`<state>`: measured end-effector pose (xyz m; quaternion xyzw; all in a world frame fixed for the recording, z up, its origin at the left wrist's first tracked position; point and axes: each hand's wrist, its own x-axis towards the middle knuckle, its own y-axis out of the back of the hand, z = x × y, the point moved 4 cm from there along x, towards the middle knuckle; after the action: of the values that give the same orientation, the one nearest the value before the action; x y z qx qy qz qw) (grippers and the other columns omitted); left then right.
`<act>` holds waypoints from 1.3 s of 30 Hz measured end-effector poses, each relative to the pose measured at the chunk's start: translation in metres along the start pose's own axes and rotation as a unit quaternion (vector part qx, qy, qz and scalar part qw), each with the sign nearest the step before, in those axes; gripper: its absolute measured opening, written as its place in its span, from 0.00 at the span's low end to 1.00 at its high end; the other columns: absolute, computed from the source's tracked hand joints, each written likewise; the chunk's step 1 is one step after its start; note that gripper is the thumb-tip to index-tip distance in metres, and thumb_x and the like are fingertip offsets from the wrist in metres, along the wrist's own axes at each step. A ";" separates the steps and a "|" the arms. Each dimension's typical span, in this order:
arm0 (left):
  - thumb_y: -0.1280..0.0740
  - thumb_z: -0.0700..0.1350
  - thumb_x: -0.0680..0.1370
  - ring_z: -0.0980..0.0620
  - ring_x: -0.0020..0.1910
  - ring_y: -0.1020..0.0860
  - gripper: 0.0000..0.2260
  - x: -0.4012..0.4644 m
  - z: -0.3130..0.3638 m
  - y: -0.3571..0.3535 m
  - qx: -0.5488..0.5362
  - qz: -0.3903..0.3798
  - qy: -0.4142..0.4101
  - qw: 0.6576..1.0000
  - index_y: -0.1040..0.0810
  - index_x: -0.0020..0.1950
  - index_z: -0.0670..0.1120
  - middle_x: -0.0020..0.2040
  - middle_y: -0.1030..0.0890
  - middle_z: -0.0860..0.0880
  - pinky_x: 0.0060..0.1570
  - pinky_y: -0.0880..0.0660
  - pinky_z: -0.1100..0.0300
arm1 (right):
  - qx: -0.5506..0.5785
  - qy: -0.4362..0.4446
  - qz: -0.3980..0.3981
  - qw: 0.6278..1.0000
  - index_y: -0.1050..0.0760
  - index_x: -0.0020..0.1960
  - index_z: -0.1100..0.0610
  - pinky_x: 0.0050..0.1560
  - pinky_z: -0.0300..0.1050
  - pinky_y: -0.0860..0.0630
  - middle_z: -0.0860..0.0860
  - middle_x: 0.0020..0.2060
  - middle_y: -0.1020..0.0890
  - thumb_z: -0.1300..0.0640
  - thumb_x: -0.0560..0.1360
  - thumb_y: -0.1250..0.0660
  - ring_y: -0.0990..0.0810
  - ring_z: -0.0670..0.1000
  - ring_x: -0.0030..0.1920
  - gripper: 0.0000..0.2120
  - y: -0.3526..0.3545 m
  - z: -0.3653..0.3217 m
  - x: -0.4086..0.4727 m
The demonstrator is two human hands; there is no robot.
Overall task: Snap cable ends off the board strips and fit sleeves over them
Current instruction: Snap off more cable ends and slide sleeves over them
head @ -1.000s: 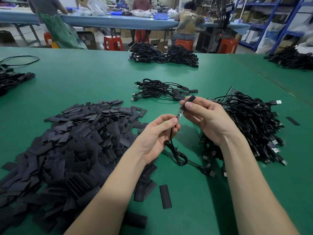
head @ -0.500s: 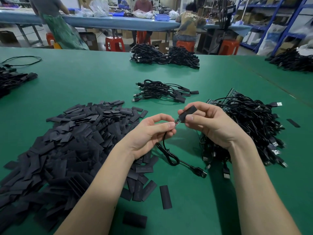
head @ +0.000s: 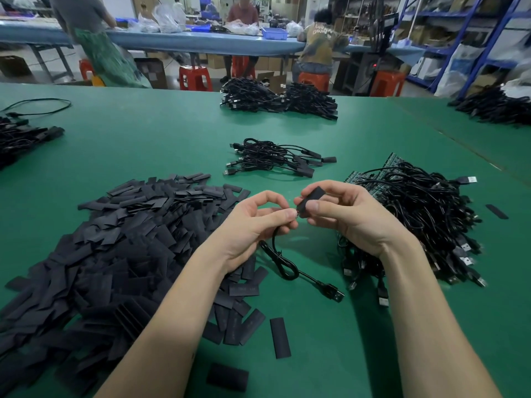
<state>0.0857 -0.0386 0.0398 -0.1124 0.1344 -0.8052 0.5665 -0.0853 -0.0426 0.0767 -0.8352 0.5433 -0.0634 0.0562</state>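
Both hands are held above the green desk [head: 149, 145], close together near the middle of the view. The right hand [head: 349, 218] pinches a black sleeve [head: 311, 200] between the thumb and the curled fingers; the sleeve points up and to the right. The left hand [head: 254, 225] pinches the end of a black cable [head: 280, 261] between thumb and forefinger, and this end meets the lower opening of the sleeve, where the two thumbs almost touch. How far the end is inside the sleeve cannot be told. Below the left hand the cable hangs down, makes a loop, and its USB plug [head: 334, 294] lies on the desk between the two forearms.

To the left of the left hand lies a big heap of loose sleeves [head: 115, 248]. Just behind the right hand is a pile of cables [head: 425, 222] lying on green board strips [head: 370, 176]. Farther away, beyond both hands, is a small bundle of sleeved cables [head: 275, 159].
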 end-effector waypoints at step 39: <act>0.24 0.36 0.71 0.49 0.35 0.16 0.05 0.005 -0.006 -0.003 0.079 0.076 -0.191 0.975 0.15 0.44 0.42 0.37 0.15 0.44 0.41 0.20 0.62 | 0.062 -0.041 0.086 0.994 0.14 0.44 0.59 0.44 0.36 0.19 0.56 0.44 0.13 0.59 0.67 0.24 0.15 0.48 0.40 0.07 0.004 0.016 0.010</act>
<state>0.0792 -0.0417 0.0354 -0.2085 -0.0319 -0.7314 0.6485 -0.0818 -0.0532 0.0610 -0.7824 0.6050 -0.0575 0.1357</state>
